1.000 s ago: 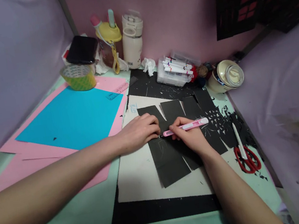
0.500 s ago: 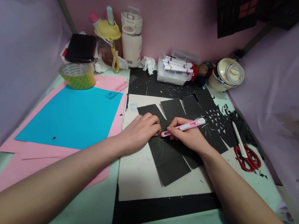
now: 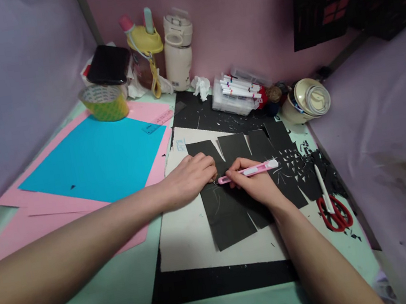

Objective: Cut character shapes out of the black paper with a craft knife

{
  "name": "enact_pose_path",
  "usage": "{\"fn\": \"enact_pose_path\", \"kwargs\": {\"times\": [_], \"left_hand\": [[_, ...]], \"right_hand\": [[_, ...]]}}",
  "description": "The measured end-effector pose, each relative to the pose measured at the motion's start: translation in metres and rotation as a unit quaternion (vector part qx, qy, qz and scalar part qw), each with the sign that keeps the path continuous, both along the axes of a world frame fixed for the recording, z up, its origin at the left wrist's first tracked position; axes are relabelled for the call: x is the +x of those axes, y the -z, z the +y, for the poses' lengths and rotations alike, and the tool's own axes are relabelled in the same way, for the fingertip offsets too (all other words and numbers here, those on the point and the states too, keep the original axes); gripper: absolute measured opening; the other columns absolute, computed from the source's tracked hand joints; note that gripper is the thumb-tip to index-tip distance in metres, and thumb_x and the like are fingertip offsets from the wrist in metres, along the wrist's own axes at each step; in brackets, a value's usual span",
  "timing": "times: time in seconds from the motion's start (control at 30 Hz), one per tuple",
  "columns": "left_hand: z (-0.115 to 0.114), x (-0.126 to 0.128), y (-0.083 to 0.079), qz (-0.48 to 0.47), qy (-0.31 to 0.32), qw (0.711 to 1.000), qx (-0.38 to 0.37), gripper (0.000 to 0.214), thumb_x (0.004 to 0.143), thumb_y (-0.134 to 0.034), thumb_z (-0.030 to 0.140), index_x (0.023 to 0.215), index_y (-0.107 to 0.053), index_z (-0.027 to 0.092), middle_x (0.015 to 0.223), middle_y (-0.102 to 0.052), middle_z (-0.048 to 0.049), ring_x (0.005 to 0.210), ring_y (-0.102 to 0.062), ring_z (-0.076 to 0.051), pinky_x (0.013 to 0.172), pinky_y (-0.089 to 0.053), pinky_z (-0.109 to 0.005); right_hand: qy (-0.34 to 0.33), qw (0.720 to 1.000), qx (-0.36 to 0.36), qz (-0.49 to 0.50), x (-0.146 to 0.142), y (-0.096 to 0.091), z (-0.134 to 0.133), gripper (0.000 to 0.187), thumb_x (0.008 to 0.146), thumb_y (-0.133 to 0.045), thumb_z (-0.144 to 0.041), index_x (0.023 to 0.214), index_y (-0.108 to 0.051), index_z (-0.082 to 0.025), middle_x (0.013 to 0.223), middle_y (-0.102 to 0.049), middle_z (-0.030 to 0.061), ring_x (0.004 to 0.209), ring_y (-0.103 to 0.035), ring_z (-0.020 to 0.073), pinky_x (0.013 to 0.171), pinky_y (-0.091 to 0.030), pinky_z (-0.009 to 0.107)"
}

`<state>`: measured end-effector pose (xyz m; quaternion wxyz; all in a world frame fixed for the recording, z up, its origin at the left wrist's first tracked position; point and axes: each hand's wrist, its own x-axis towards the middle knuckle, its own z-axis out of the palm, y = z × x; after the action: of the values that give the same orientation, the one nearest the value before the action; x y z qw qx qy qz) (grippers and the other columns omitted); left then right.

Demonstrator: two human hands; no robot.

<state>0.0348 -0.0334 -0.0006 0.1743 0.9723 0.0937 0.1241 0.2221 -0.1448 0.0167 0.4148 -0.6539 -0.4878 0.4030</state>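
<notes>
Fingers curled and pressed together, my left hand holds the upper left part of a sheet of black paper down. My right hand is closed around a pink craft knife, gripped like a pen, its front end close to my left fingertips. The blade tip is too small to make out. Thin pale lines mark the black paper near the knife, and slits split its top and bottom edges. Under it lies a white board, on top of a larger black sheet.
Red-handled scissors and a white pen lie at right beside black scraps. Blue paper covers pink sheets at left. Behind stand a tape roll, a white bottle, boxed markers and a cream container.
</notes>
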Motion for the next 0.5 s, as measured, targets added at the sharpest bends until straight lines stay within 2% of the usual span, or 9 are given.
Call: {"fn": "enact_pose_path", "kwargs": {"times": [0.5], "left_hand": [[0.0002, 0.0003, 0.0000, 0.006, -0.008, 1.000, -0.004, 0.017, 0.098, -0.043, 0.015, 0.090, -0.057, 0.018, 0.098, -0.056, -0.0042, 0.090, -0.044, -0.020, 0.073, -0.029, -0.031]], "right_hand": [[-0.018, 0.999, 0.007, -0.025, 0.0011, 0.0014, 0.0005, 0.021, 0.084, -0.067, -0.030, 0.067, -0.060, -0.019, 0.060, -0.063, -0.0023, 0.056, -0.053, 0.0107, 0.053, -0.038, 0.022]]}}
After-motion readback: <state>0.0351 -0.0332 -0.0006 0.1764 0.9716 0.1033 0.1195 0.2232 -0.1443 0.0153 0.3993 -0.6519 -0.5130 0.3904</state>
